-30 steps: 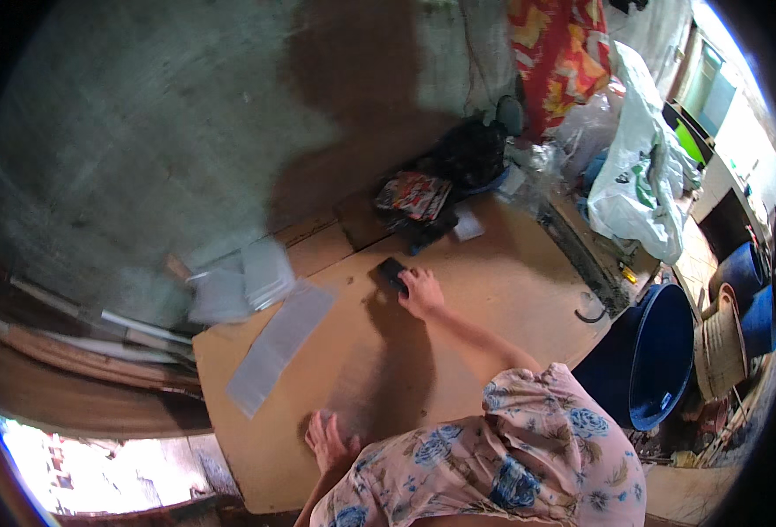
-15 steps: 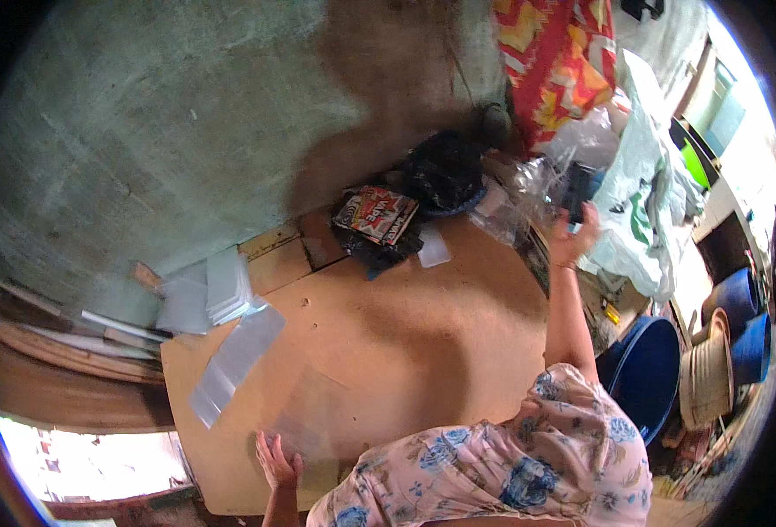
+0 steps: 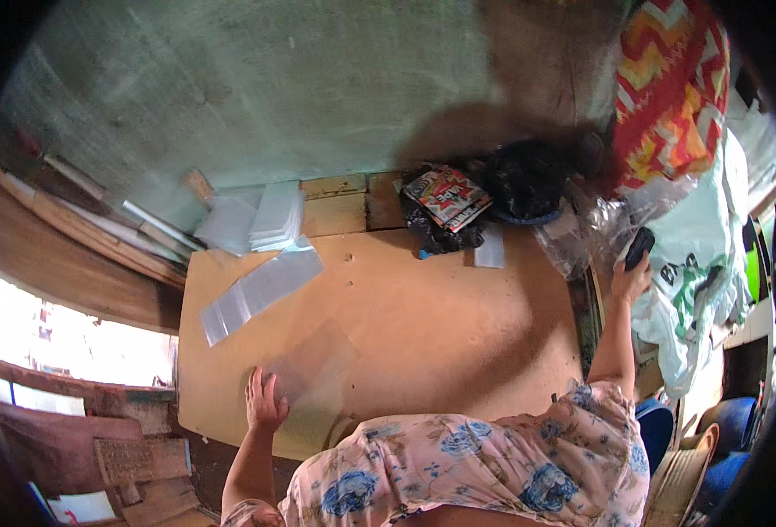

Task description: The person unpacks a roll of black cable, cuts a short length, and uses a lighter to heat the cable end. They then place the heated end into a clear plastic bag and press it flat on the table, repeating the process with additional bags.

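Clearly apart: dark block in the right grip, clear sheet beside the left

In the 1 head view, holding a dark block (image 3: 640, 248) in the right hand (image 3: 631, 279), with fingers closed around its lower end and its upper part jutting beyond the grip. Cannot tell how the thumb sits. Just left of that grip, showing crumpled clear plastic (image 3: 572, 241); just right and below, a white plastic bag (image 3: 673, 342).

Well to the left of that grip, resting the left hand (image 3: 266, 402) palm down with thumb and fingers spread, pinching nothing. Just right of these fingers, lying flat on the tan board (image 3: 458, 351), a clear sheet (image 3: 322, 356), with its left edge at the fingertips. Cannot tell how hard pressing. Beyond the left hand, seeing a clear strip (image 3: 261, 292), and farther off a stack of clear sleeves (image 3: 276, 220).

Judging by looks, likely to handle the block as stiff, hard and fairly light, perhaps smooth; best taken by its long sides. Likely to find the sheet very light, limp and slippery, easily creased; best lifted by a corner away from the left palm, or steadied with flat fingers near its edge.
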Tool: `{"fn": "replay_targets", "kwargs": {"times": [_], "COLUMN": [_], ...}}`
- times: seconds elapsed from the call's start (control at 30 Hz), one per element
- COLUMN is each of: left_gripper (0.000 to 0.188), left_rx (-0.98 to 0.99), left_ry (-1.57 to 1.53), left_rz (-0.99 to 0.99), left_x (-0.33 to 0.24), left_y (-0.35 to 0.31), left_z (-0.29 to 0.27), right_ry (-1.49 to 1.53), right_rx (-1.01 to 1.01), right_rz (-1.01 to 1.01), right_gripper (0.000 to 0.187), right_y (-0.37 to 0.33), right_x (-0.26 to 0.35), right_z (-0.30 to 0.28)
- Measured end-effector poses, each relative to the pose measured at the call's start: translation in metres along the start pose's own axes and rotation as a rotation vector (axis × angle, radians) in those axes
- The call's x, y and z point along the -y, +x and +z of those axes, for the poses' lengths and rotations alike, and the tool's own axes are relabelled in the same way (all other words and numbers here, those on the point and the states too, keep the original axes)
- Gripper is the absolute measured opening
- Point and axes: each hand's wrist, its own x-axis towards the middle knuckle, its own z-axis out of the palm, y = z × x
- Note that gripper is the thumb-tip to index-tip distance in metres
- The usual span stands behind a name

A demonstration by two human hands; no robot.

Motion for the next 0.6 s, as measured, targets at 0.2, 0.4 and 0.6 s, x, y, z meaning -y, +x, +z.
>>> {"fn": "replay_targets", "kwargs": {"times": [0.2,0.4,0.6], "left_gripper": [0.039,0.019,0.011], "left_rx": [-0.136,0.006,0.165], "left_ry": [-0.232,-0.744,-1.724], "left_rz": [-0.149,-0.561,-0.817], "left_x": [-0.009,-0.069,-0.086], "left_y": [0.001,0.064,0.076], "left_z": [0.013,-0.053,-0.085], "right_ry": [-0.231,-0.558,-0.237], "right_rx": [0.173,0.537,0.388], "right_rz": [-0.222,-0.122,-0.146], "right_gripper": [0.062,0.065,0.065], "right_y": [-0.022,0.01,-0.014], "right_x": [0.021,0.035,0.108], "right_z": [-0.012,-0.005,-0.071]}}
